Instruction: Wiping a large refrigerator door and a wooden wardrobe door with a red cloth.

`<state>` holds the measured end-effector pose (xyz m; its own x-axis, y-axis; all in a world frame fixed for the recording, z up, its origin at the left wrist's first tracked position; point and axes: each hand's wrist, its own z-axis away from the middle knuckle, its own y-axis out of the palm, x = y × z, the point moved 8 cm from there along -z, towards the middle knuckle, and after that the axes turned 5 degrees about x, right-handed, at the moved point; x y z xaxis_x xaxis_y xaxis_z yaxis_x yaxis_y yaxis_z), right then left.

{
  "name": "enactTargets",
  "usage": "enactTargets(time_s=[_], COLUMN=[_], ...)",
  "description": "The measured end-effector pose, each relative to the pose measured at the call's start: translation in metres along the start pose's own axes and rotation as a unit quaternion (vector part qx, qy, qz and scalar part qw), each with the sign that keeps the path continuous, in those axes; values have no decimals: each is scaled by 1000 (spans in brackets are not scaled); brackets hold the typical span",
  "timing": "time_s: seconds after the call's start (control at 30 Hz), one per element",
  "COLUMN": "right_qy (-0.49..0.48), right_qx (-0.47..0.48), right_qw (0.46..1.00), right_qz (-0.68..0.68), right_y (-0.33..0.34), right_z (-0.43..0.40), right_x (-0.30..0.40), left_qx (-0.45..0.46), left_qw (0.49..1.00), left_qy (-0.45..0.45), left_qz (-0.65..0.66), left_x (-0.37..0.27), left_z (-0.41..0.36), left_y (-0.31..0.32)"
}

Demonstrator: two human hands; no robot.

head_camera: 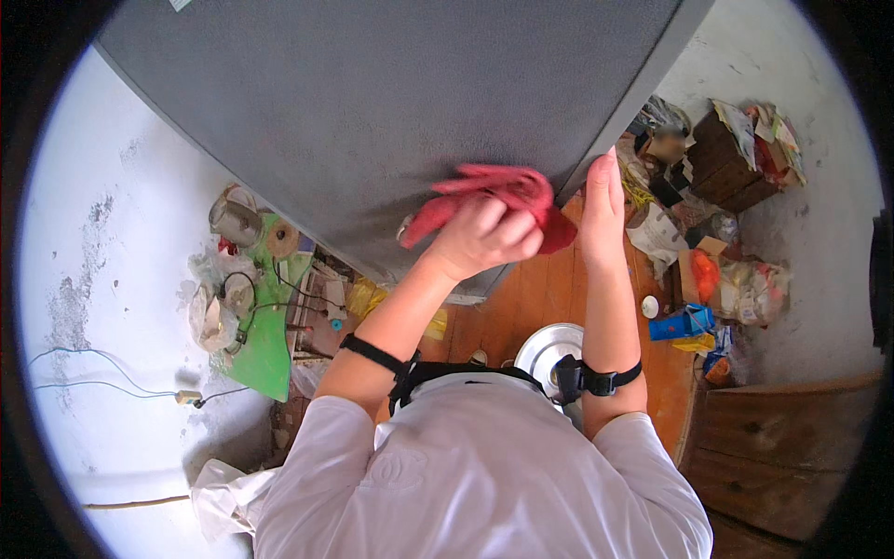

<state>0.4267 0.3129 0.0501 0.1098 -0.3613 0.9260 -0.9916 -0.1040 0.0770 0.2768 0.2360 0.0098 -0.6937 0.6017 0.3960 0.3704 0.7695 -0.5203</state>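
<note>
A crumpled red cloth (510, 183) is bunched under my left hand (485, 241), whose fingers are curled over it. It lies against the lower front of a tall grey cabinet (377, 91), perhaps a refrigerator, and its edges are blurred. A small shiny metal piece (403, 228) shows at the cloth's left end. My right hand (603, 199) is held flat and upright along the cabinet's right side edge, fingers straight, with nothing in it. Whether its palm presses on that edge is hard to tell.
A metal basin (548, 349) stands on the wooden floor (548, 290) by my right forearm. Boxes and bags surround a wooden crate (730, 164) at right. At left, a green board (262, 349) bears a metal pot (236, 218) and cables. A wooden drawer unit (782, 433) is lower right.
</note>
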Motion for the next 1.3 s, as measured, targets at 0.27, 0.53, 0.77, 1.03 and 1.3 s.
enactTargets(time_s=[0.27, 0.53, 0.77, 1.03, 1.3], right_qy=[-16, -11, -8, -3, -6], right_qx=[-7, -24, -38, -67, -82], right_qw=[997, 993, 988, 980, 976], right_qz=[71, 118, 149, 186, 200], right_y=[-9, -9, -13, -21, -26], right_z=[-2, 1, 4, 3, 9], right_x=[1, 1, -1, -7, -9], left_qx=[-155, 13, 22, -175, 277], left_qw=[960, 999, 999, 970, 958], left_qy=[-228, 41, -4, -166, 63], left_qz=[-39, 15, -37, -43, 40], left_x=[96, -17, -2, 112, 7], left_z=[-11, 56, 82, 14, 197], left_y=[-90, 27, 14, -93, 41])
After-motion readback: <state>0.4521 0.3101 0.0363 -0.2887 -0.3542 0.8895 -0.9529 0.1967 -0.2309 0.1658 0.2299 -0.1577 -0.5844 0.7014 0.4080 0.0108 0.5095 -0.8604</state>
